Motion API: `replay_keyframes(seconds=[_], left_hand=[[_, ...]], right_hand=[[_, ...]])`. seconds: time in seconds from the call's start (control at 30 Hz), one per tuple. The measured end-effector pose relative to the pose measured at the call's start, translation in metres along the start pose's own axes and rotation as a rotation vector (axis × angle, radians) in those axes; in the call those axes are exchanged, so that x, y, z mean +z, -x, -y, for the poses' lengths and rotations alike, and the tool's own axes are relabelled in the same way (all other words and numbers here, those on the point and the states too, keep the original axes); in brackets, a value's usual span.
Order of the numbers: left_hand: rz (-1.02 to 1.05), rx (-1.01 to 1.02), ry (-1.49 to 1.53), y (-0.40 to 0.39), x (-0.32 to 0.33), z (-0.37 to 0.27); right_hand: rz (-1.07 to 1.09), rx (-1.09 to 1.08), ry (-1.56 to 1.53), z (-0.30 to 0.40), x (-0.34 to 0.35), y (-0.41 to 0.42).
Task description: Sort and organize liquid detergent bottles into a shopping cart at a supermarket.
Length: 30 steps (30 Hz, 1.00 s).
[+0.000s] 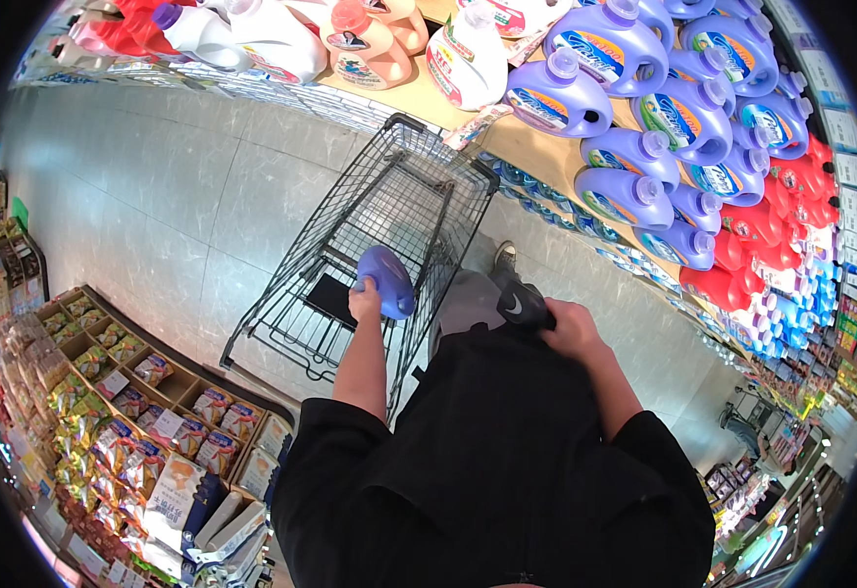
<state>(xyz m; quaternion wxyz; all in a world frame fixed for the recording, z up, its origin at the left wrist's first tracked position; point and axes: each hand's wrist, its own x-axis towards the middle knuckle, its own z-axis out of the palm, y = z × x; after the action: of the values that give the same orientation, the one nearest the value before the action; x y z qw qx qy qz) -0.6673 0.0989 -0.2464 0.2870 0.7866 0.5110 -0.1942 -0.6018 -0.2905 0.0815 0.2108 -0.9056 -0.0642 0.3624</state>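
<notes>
My left hand grips a purple laundry detergent bottle. The bottle is over the near part of a black wire shopping cart; I cannot tell whether it rests on anything. Apart from a dark flat panel and its wire floor, the basket shows no other goods. Close to my body, on the right of the cart, my right hand is closed around the end of a black item with a Nike swoosh, perhaps a small bag.
Ahead and to the right runs a display shelf stacked with purple bottles, red bottles and white bottles. A snack stand with packets in compartments is at the left. Tiled floor lies between them. A distant person appears at far right.
</notes>
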Motion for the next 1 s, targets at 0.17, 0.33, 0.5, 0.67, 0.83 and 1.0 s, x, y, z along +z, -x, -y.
replay_keyframes(seconds=[0.17, 0.33, 0.5, 0.67, 0.83, 1.0], left_hand=[[0.241, -0.305, 0.326, -0.004, -0.014, 0.005], [0.314, -0.252, 0.359, -0.01, -0.019, 0.032], [-0.147, -0.097, 0.006, 0.044, -0.022, -0.032], [-0.147, 0.539, 0.078, 0.08, -0.022, -0.107], [0.713, 0.869, 0.279, 0.162, -0.006, -0.231], [1.188, 1.148, -0.014, 0.317, 0.028, -0.357]], right_hand=[[-0.023, -0.015, 0.001, -0.006, 0.003, 0.004], [-0.074, -0.067, -0.045, -0.017, 0.0, 0.007], [-0.161, -0.068, -0.15, -0.05, -0.007, 0.018], [-0.44, -0.167, -0.45, -0.081, -0.025, 0.041], [-0.652, -0.189, -0.508, -0.144, -0.045, 0.07], [-0.847, -0.109, -0.528, -0.212, -0.047, 0.119]])
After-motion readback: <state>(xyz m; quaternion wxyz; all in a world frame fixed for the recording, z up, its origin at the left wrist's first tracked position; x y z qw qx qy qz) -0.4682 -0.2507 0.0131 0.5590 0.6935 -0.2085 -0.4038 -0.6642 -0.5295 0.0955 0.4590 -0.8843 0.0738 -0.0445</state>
